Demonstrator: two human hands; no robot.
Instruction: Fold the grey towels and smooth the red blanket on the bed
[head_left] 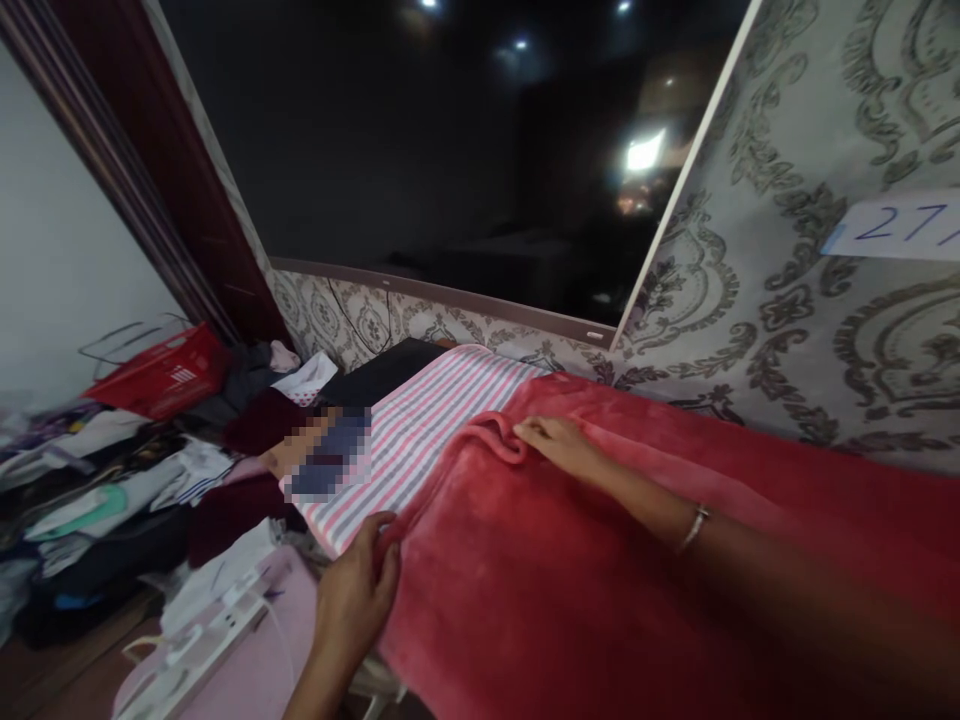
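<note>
A plush red blanket (510, 560) covers most of the long surface in front of me. Its left edge lies over a cloth with pink, grey and white stripes (431, 415). My left hand (356, 585) is closed on the blanket's near left corner, thumb and fingers pinching the edge. Farther back, my right hand (559, 445), with a bracelet at the wrist, pinches the same edge, where the fabric curls into a small fold. A pixelated patch (330, 455) hides whatever lies on the striped cloth's left part.
A large dark television (450, 150) hangs on the patterned wall behind. Heaped clothes (135, 490) and a red basket (165, 375) are at the left. Below them, a white power strip (214, 635) rests on a pink stool or small table (259, 660). A paper label (892, 228) is on the wall.
</note>
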